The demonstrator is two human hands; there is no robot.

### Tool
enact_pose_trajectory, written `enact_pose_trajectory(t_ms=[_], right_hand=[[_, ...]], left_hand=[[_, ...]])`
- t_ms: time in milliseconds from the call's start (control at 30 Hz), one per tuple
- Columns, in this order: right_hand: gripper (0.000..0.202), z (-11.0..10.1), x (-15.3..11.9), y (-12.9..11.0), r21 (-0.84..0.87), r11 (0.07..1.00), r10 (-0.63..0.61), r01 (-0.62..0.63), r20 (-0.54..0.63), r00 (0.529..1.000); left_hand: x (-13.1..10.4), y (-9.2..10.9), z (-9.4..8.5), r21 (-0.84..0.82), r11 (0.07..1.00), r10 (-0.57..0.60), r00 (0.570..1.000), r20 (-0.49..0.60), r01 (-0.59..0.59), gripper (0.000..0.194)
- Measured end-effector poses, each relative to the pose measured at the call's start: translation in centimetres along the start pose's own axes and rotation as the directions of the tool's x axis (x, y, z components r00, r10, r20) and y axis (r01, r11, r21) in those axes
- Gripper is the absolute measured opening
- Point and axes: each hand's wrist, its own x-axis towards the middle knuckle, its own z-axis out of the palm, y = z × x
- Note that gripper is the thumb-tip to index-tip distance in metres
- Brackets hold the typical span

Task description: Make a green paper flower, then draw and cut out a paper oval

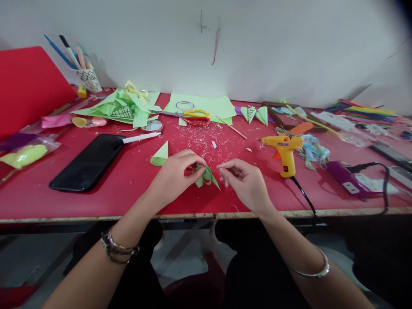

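Observation:
My left hand (pixel 175 176) pinches a small folded piece of light green paper (pixel 209 177) between thumb and fingers, just above the red tabletop. Its pointed end juts out to the right. Close by on that side, my right hand (pixel 247 182) has thumb and fingertips pressed together, apart from the paper; whether anything thin is between them I cannot make out. A green paper cone (pixel 161 155) lies beside my left knuckles. To the right of my right hand, a yellow hot glue gun (pixel 285 148) rests with its small light lit orange.
Scissors (pixel 193 115), green paper sheets (pixel 206 103) and scraps (pixel 128 105) lie at the back. A black phone (pixel 90 161) is at left, a pen cup (pixel 88 79) behind it. Finished-looking cones (pixel 254 114) sit back right. The glue gun's cord (pixel 304 195) crosses the front edge.

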Motion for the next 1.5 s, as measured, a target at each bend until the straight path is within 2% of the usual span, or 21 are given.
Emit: enact_pose_trajectory(t_ms=[133, 267, 433, 533, 700, 833, 1000, 1300, 1500], right_hand=[[0.011, -0.1, -0.2, -0.1, -0.033, 0.999, 0.019, -0.020, -0.016, 1.000], [0.007, -0.2, -0.3, 0.0, -0.038, 0.999, 0.031, -0.030, 0.021, 0.999], [0.018, -0.1, -0.6, 0.4, -0.138, 0.989, -0.047, 0.059, 0.087, 0.995], [0.016, -0.1, -0.8, 0.6, -0.209, 0.973, -0.077, 0.097, 0.100, 0.992], [0.010, -0.1, -0.9, 0.9, -0.225, 0.972, -0.052, 0.062, 0.050, 0.997], [0.008, -0.2, -1.2, 0.8, -0.230, 0.971, -0.068, 0.068, 0.006, 0.998], [0.007, -0.8, -1.2, 0.8, -0.258, 0.965, -0.057, 0.053, -0.006, 0.998], [0.022, -1.5, -1.1, 0.5, -0.202, 0.979, -0.011, 0.026, 0.075, 0.997], [0.014, -1.3, -0.7, 0.5, -0.227, 0.973, -0.010, 0.034, 0.103, 0.995]], left_hand=[[0.0, -0.1, -0.6, 0.024, 1.000, -0.008, 0.999, -0.050, 0.010, 0.010], [0.0, -0.2, -0.4, 0.054, 0.999, 0.008, 1.000, -0.020, -0.007, 0.010], [-0.1, -0.2, 0.1, 0.088, 0.996, 0.021, 1.000, 0.014, -0.022, 0.011], [-0.2, -0.4, 0.1, 0.091, 0.996, 0.017, 1.000, 0.022, -0.019, 0.011], [-0.3, -0.5, 0.2, 0.104, 0.994, 0.028, 0.999, 0.044, -0.032, 0.017], [-0.4, -0.6, 0.0, 0.118, 0.993, 0.011, 1.000, 0.003, -0.011, 0.028], [-0.6, -0.8, -0.8, 0.149, 0.989, -0.023, 1.000, -0.002, 0.023, 0.021], [-0.4, -0.6, -0.9, 0.167, 0.986, -0.028, 0.999, 0.019, 0.025, 0.017], [-0.2, -0.5, -0.9, 0.193, 0.981, 0.003, 1.000, -0.001, -0.003, 0.017]])
